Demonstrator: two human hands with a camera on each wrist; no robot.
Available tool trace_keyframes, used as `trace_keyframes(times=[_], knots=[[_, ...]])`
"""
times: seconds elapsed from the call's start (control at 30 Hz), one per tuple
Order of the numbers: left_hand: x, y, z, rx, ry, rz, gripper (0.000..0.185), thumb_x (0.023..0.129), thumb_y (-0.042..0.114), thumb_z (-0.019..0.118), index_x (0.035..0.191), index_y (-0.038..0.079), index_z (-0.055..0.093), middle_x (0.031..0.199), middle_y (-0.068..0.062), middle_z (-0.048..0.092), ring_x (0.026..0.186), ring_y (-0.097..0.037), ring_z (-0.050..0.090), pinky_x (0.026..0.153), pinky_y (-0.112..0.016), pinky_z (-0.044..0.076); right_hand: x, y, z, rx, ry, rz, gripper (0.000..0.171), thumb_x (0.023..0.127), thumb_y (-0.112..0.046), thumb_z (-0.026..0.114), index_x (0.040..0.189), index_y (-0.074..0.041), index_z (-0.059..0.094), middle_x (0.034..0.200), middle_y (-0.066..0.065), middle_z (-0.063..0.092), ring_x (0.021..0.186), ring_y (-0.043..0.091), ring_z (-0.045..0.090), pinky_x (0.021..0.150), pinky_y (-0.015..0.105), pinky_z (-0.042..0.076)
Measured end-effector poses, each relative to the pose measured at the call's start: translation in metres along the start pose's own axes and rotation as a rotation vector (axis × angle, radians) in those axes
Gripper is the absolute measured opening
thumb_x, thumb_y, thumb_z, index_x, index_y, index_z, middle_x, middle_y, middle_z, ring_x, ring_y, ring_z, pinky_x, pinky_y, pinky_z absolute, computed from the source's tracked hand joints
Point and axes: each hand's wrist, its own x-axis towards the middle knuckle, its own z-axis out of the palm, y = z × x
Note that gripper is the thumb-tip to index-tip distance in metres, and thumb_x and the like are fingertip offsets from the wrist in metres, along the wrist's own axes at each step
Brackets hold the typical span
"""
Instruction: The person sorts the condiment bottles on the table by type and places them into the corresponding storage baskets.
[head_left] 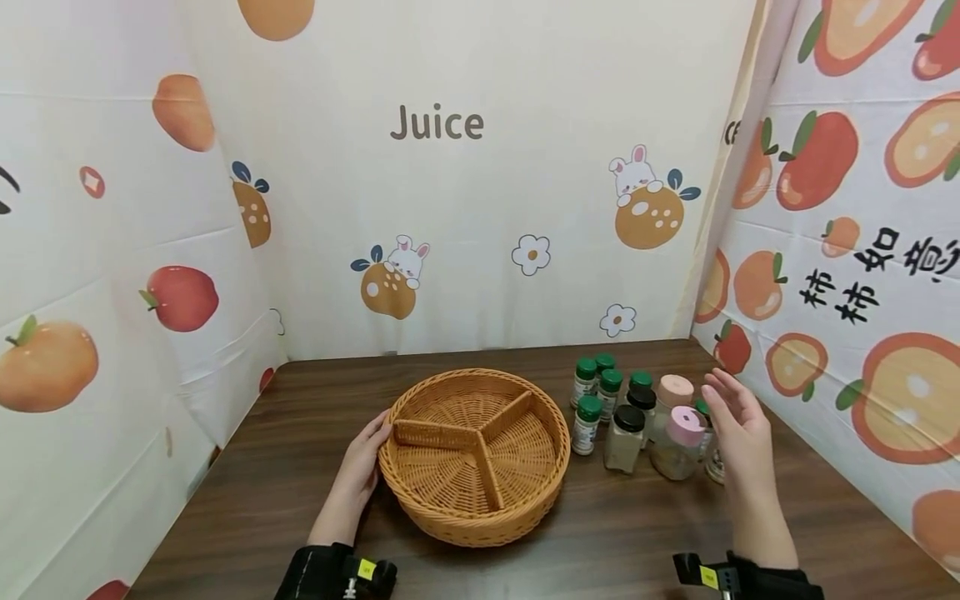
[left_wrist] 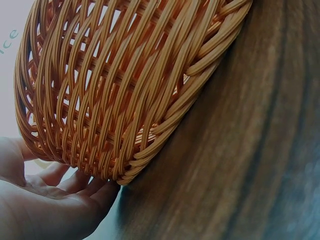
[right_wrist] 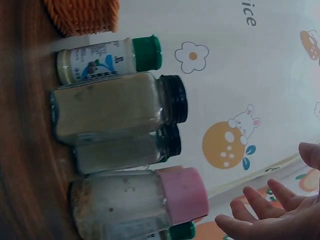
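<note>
A round wicker basket (head_left: 474, 525) with three compartments stands on the table in the head view. My left hand (head_left: 364, 457) rests against its left side, fingers on the outer wall. In the left wrist view, fingers of the left hand (left_wrist: 60, 200) touch the woven wall (left_wrist: 110, 90) near its lower edge. My right hand (head_left: 742, 425) is raised beside the jars, holding nothing, with its fingers apart in the right wrist view. Nearest to it are a pink-lidded glass jar (head_left: 677, 454), a peach-lidded jar (head_left: 675, 389) and a green-capped bottle partly hidden behind the hand.
Several green-capped spice bottles (head_left: 587, 425) and two black-lidded jars (head_left: 625, 439) cluster right of the basket on the dark wooden table (head_left: 450, 579). Fruit-printed cloth walls (head_left: 465, 192) enclose the table at the back and both sides.
</note>
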Motion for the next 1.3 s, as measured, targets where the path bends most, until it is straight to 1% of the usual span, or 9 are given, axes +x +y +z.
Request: trace_keyframes(times=[0.23,0.43,0.57,0.7,0.8,0.93,1.03,1.13,1.3], knots=[[0.000,-0.002,-0.003,-0.001,0.006,-0.016,0.054,0.108,0.018,0.039,0.158,0.005,0.025,0.165,-0.018,0.020,0.152,-0.031,0.023,0.123,-0.043,0.022,0.007,0.019,-0.002,-0.054,0.003,0.042,0.053,0.101,-0.037,0.056,0.149,-0.021,0.040,0.122,-0.024,0.049,0.136,0.008,0.038,0.118,0.017,0.030],[-0.001,-0.002,-0.003,-0.017,0.007,-0.010,0.054,0.108,0.016,0.039,0.158,0.004,0.025,0.165,-0.019,0.020,0.152,-0.032,0.023,0.123,-0.044,0.022,0.011,0.036,-0.001,-0.283,-0.041,-0.021,0.064,0.102,-0.034,0.054,0.155,-0.006,0.032,0.149,0.011,0.043,0.118,0.001,0.043,0.081,0.000,0.034],[-0.001,-0.003,-0.002,-0.020,0.003,-0.009,0.054,0.108,0.017,0.040,0.158,0.005,0.024,0.165,-0.019,0.019,0.153,-0.033,0.022,0.123,-0.045,0.023,0.011,0.047,-0.004,-0.474,-0.096,-0.127,0.065,0.100,-0.025,0.060,0.152,0.004,0.032,0.146,0.028,0.044,0.107,0.000,0.045,0.076,-0.002,0.033],[0.000,-0.004,-0.001,-0.015,0.006,-0.010,0.054,0.108,0.018,0.041,0.158,0.006,0.026,0.165,-0.018,0.021,0.152,-0.031,0.025,0.122,-0.041,0.027,0.010,0.051,-0.006,-0.644,-0.118,-0.225,0.065,0.095,-0.014,0.066,0.147,0.009,0.035,0.137,0.036,0.047,0.116,0.037,0.054,0.095,0.032,0.051],[0.001,-0.004,0.000,-0.014,0.015,-0.010,0.053,0.108,0.018,0.042,0.158,0.006,0.028,0.165,-0.018,0.023,0.151,-0.031,0.026,0.122,-0.040,0.027,0.010,0.052,-0.005,-0.697,-0.098,-0.261,0.063,0.092,-0.007,0.068,0.144,0.011,0.037,0.134,0.039,0.048,0.119,0.051,0.052,0.099,0.062,0.045],[0.001,-0.004,0.000,-0.018,0.018,-0.003,0.053,0.108,0.019,0.041,0.157,0.005,0.027,0.164,-0.020,0.023,0.151,-0.032,0.025,0.123,-0.044,0.024,0.009,0.052,-0.005,-0.725,-0.054,-0.250,0.060,0.091,-0.007,0.069,0.143,0.010,0.041,0.132,0.039,0.052,0.117,0.051,0.055,0.099,0.062,0.046],[0.001,-0.004,0.000,-0.018,0.019,0.000,0.053,0.108,0.018,0.040,0.157,0.004,0.027,0.164,-0.020,0.023,0.151,-0.033,0.025,0.123,-0.044,0.024,0.008,0.051,-0.005,-0.733,-0.017,-0.248,0.059,0.091,-0.009,0.070,0.141,0.008,0.045,0.130,0.037,0.055,0.115,0.049,0.058,0.096,0.056,0.050],[0.002,-0.004,0.001,-0.014,0.020,-0.002,0.053,0.108,0.016,0.040,0.157,0.003,0.027,0.164,-0.020,0.023,0.151,-0.032,0.025,0.122,-0.045,0.024,0.005,0.048,-0.005,-0.719,0.034,-0.266,0.057,0.090,-0.010,0.072,0.139,0.007,0.049,0.129,0.035,0.058,0.112,0.046,0.062,0.084,0.021,0.055],[0.002,-0.002,0.001,-0.018,0.022,0.003,0.053,0.108,0.017,0.040,0.157,0.003,0.027,0.164,-0.021,0.023,0.151,-0.033,0.025,0.122,-0.045,0.024,0.001,0.037,-0.005,-0.667,0.115,-0.310,0.056,0.088,-0.008,0.075,0.137,0.005,0.053,0.128,0.031,0.060,0.104,0.032,0.065,0.067,-0.010,0.029]])
